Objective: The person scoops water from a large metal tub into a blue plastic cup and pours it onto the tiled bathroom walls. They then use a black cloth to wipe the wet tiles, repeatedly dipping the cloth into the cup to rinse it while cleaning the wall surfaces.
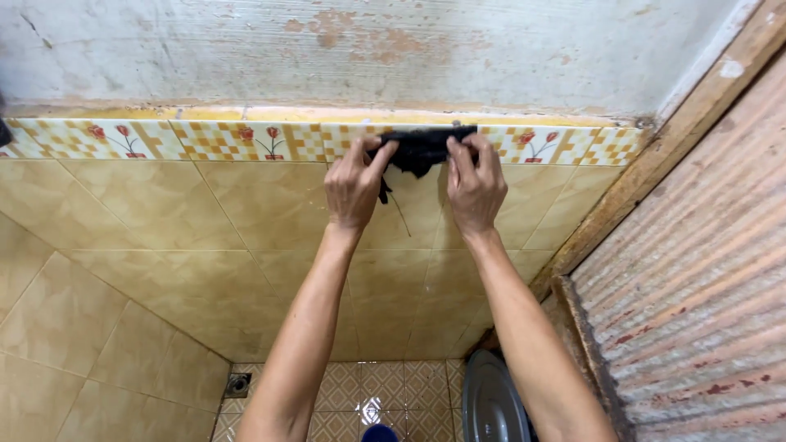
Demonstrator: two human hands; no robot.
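Fingers (383, 155) of both hands pinch a black cloth (422, 149) against the wall.
Left hand (354, 187) and right hand (475, 188) hold it on the flowered tile border (246, 141) (yellow tiles (205, 213) below).

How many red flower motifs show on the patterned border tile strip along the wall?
3. One sits at the far left, one left of the left hand, and one right of the right hand. The black cloth held against the strip may hide another.
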